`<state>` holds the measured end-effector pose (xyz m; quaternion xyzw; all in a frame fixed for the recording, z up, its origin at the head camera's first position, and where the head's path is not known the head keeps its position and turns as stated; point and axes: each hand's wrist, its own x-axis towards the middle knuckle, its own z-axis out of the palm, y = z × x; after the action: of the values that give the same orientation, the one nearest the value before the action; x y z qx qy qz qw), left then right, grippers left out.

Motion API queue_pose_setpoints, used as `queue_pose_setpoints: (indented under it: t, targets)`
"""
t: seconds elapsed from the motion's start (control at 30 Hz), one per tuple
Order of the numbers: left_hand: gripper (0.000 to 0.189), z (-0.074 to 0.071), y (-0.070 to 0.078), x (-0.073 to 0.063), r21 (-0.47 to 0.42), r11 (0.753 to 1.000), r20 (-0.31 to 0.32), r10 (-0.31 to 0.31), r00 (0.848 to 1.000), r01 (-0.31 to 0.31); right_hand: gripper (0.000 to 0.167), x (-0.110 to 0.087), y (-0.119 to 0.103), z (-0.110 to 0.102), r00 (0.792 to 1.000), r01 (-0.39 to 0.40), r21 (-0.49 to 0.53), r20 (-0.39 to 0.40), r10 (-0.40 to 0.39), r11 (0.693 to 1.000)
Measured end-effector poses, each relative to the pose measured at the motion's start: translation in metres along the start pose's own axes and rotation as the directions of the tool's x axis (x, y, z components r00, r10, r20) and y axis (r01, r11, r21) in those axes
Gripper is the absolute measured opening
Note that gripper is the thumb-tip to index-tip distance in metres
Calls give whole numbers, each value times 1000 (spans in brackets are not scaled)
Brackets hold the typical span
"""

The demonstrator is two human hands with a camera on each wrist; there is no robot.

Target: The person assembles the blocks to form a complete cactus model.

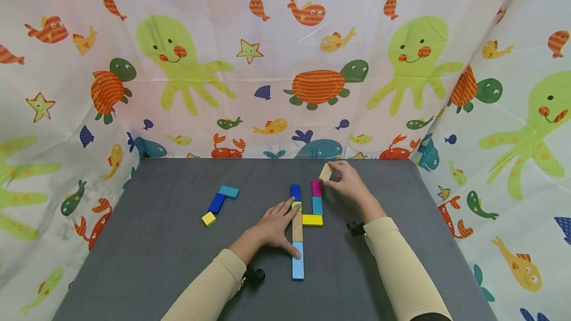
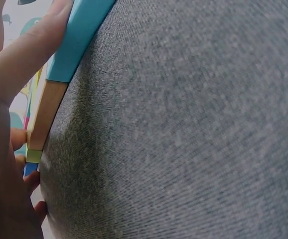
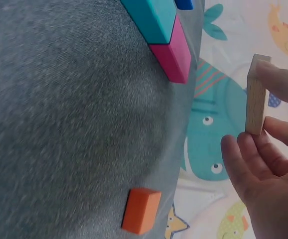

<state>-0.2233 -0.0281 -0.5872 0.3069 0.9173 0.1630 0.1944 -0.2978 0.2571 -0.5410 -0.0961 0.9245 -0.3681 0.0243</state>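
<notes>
My right hand (image 1: 350,182) pinches a plain wooden block (image 1: 326,172) between thumb and fingers, raised off the table in the right wrist view. Just below it in the head view, a magenta block (image 1: 316,188) and a teal block (image 1: 317,206) stand in line, ending at a yellow block (image 1: 312,220). That yellow block meets a straight row: blue block (image 1: 295,192), partly covered light green block (image 1: 299,207), plain wood block (image 1: 297,232) and light blue block (image 1: 298,269). Spread along this row, my left hand (image 1: 273,227) touches it, thumb on the light blue block.
To the left lie a teal block (image 1: 229,192), a blue block (image 1: 216,203) and a small yellow block (image 1: 208,219), grouped together. An orange block (image 3: 141,211) appears on the grey cloth in the right wrist view. A printed curtain (image 1: 267,128) borders the table.
</notes>
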Motion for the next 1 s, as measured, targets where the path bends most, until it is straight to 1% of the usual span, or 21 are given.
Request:
queue_pose_setpoints:
  t: [0.17,0.33,0.47,0.57,0.67,0.77,0.83,1.0]
  targets:
    - [142,1,-1,0,-8,1000,-1,2,1000,-2,70,11,-1,8,998,14,-8,54,-14,1000]
    - [141,1,-2,-1,-20,1000,-2,8,1000,-8,68,22,-7,17,996,25,-23,89,-23,999]
    - [141,1,-3,0,-59,998,4,10,1000,-9,68,32,-14,26,993,21,-34,116,-17,999]
    - [142,3,-7,1,-84,996,-3,20,1000,-20,67,40,-19,33,992,30,-53,126,-23,998]
    - [144,6,-10,2,-83,996,-11,29,1000,-29,67,48,-23,42,989,39,-76,143,-28,996]
    - [143,4,-9,1,-81,996,-9,31,999,-32,67,54,-24,50,986,43,-106,167,-25,993]
    - [144,7,-11,3,-70,997,-21,41,999,-43,66,58,-25,55,984,43,-119,176,-21,992]
    - [142,6,-9,4,-71,997,-5,38,999,-38,65,63,-28,64,979,30,-162,206,4,986]
